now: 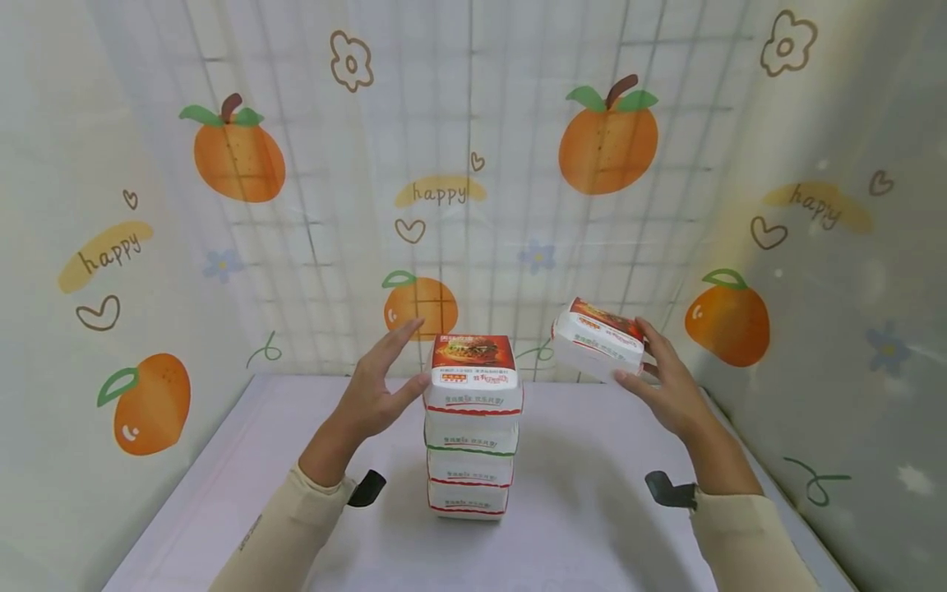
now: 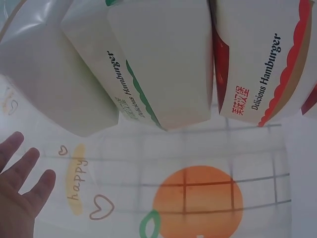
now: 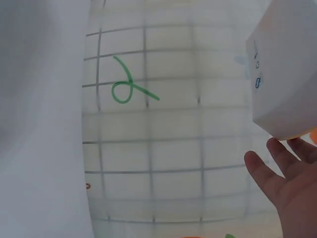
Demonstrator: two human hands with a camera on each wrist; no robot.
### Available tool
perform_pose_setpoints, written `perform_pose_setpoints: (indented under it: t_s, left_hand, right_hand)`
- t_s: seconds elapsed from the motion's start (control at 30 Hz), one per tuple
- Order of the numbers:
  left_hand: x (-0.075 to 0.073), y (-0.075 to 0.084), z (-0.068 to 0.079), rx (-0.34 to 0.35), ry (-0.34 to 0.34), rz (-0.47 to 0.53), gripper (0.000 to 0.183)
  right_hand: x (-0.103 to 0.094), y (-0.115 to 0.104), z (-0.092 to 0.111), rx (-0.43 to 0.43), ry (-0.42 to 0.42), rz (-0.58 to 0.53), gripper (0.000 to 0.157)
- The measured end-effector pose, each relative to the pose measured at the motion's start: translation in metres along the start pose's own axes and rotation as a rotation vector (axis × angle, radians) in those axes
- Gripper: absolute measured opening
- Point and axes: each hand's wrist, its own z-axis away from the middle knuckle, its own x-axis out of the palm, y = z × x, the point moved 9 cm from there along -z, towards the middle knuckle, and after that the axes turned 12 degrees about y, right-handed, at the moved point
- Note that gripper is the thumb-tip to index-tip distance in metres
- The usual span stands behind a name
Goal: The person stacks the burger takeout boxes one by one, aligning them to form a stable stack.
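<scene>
Several white hamburger boxes (image 1: 473,473) stand in one upright stack at mid-table, edged with red or green wavy stripes. A burger picture covers the lid of the top box (image 1: 473,353). Beside its left side is my left hand (image 1: 370,395), fingers spread and extended, thumb pointing toward the box corner. In the left wrist view those fingers (image 2: 25,168) appear apart from the box walls. Up in the air right of the stack, my right hand (image 1: 666,390) grips another hamburger box (image 1: 601,339) by its right end, tilted down to the right. Its pale side (image 3: 285,74) shows in the right wrist view.
The stack rests on a pale table (image 1: 584,460). Behind and on both sides hangs a whitish curtain (image 1: 510,107) printed with oranges, hearts and "happy", with a wire grid showing through at the back. Dark wrist mounts (image 1: 367,488) stick out from both sleeves.
</scene>
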Motion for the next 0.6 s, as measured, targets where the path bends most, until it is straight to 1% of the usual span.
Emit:
perform_pose_setpoints:
  t_s: [0.13,0.33,0.6]
  left_hand:
    - [0.001,-0.001,-0.002,-0.002,0.005,-0.008,0.068]
    - [0.002,-0.002,-0.003,-0.014,-0.001,-0.020,0.068]
    - [-0.005,0.002,-0.008,0.016,0.052,-0.023,0.065]
  right_hand:
    - [0.002,-0.007,-0.003,-0.007,0.005,-0.017,0.091]
    - [0.004,-0.018,-0.005,0.007,-0.002,-0.018,0.095]
    - [0.000,-0.044,-0.006,-0.031,0.001,-0.001,0.094]
